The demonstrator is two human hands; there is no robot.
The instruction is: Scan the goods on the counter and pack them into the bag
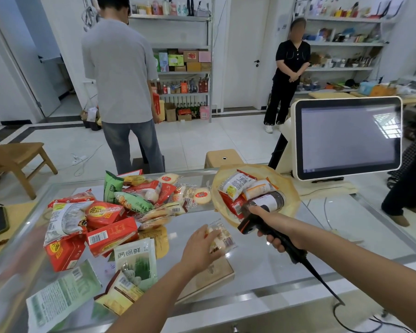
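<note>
Snack packet [222, 239]: a small clear-wrapped piece, sitting in the left hand just above the glass, just beside the scanner's head.
Left hand [199, 251]: curling its fingers round the packet's left side and holding it from the left.
Scanner [246, 224]: black with orange trim, pointing its head down and left toward the packet; its cable [322, 282] is trailing back off the near edge.
Right hand [274, 219]: wrapping tightly round the scanner's handle, thumb lying on top.
Bag [291, 188]: tan, lying open on the counter just behind the scanner, holding several packets and a dark jar [269, 200] with a white label.
Goods pile [111, 212]: red boxes, green and white pouches and round cakes, spreading over the counter's left half, well apart from the bag.
Counter [262, 265]: glass-topped, carrying everything above.
Screen [348, 138]: standing at the far right corner, showing pale grey.
People: two are standing beyond the counter near the shelves.
</note>
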